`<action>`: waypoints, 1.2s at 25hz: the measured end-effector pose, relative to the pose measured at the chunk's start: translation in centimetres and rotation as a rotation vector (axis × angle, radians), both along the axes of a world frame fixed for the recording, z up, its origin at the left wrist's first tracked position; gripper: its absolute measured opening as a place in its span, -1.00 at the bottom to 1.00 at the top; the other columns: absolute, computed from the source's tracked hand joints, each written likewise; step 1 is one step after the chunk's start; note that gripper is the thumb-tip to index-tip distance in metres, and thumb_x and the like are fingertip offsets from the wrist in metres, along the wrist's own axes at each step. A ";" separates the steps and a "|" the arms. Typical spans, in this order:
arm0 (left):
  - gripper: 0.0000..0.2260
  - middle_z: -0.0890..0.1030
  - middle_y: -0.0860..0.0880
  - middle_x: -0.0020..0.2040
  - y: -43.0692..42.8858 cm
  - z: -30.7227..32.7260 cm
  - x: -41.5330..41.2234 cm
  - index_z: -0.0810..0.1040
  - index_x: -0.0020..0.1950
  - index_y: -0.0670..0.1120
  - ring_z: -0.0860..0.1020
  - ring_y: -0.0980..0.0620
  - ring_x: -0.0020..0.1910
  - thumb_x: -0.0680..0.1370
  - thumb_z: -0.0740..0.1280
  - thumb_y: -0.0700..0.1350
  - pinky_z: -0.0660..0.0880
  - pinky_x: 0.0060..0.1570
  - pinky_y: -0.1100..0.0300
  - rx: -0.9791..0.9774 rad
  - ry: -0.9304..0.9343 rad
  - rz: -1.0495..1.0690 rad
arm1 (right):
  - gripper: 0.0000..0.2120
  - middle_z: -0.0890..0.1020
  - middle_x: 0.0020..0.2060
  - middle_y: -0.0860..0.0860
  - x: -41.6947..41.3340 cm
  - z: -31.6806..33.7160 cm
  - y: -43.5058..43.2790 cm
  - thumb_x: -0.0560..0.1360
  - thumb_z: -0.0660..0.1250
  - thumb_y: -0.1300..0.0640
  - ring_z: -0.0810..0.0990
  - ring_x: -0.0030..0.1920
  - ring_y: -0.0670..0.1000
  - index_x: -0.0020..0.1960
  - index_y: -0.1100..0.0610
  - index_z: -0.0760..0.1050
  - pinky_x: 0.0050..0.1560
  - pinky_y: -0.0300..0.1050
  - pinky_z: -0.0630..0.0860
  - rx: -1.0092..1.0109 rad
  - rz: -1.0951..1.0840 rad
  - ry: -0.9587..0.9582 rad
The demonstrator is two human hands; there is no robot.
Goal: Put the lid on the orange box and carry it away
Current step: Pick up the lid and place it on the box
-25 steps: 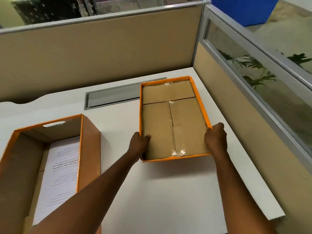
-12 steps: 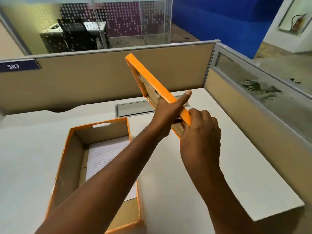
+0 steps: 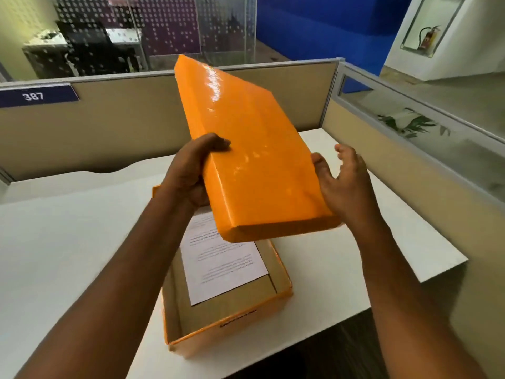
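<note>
The orange lid [image 3: 254,157] is in the air, tilted, above the open orange box [image 3: 229,305] on the white desk [image 3: 68,242]. The left hand [image 3: 191,170] grips its left edge with closed fingers. The right hand [image 3: 344,184] touches the right edge with fingers spread open. A printed sheet [image 3: 221,261] lies inside the box.

Lid [image 3: 254,160] flipped orange top up, now above box [image 3: 226,305], right hand [image 3: 347,187] opened
</note>
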State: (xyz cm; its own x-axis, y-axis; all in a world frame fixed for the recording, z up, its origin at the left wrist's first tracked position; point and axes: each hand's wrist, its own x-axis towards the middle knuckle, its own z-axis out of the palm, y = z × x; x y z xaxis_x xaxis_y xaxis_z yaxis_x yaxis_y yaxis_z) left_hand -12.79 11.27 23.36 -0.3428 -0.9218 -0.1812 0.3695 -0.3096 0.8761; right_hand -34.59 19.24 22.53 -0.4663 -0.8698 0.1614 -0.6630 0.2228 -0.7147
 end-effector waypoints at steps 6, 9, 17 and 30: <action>-0.58 0.71 -0.14 0.03 1.7 -3.8 6.3 0.47 0.28 -0.07 0.70 -0.14 -0.08 0.46 0.36 -0.01 0.63 -0.14 -0.06 0.092 0.016 0.011 | -0.39 0.46 0.34 0.08 -0.7 -2.7 -1.1 0.46 0.07 -0.33 0.53 0.15 0.20 0.43 -0.11 0.17 0.16 0.22 0.47 0.279 0.221 -0.330; -0.55 0.69 0.03 0.01 3.7 -7.3 7.1 0.53 0.27 0.00 0.70 0.16 -0.16 0.43 0.43 0.12 0.60 -0.33 0.29 -0.108 -0.430 0.372 | -0.41 0.47 0.33 0.10 0.7 -6.0 -0.7 0.47 0.14 -0.28 0.54 0.17 0.22 0.43 -0.07 0.21 0.13 0.19 0.46 0.239 0.206 -0.349; -0.50 0.41 -0.03 0.43 7.3 -12.8 6.1 0.18 0.49 0.13 0.55 0.01 0.13 0.57 0.21 0.11 0.52 -0.02 0.15 -0.033 -0.553 0.281 | -0.45 0.46 0.35 0.12 0.8 -11.1 -1.6 0.51 0.09 -0.24 0.50 0.24 0.25 0.42 -0.03 0.25 0.23 0.23 0.40 0.422 0.257 -0.213; -0.63 0.49 -0.05 0.27 6.0 -15.2 10.7 0.24 0.42 0.08 0.58 -0.07 0.05 0.61 0.15 -0.01 0.55 -0.16 0.07 0.128 -0.558 0.303 | -0.45 0.47 0.35 0.10 5.9 -11.9 -4.3 0.54 0.07 -0.23 0.50 0.26 0.22 0.42 0.05 0.25 0.23 0.14 0.43 0.373 0.324 -0.087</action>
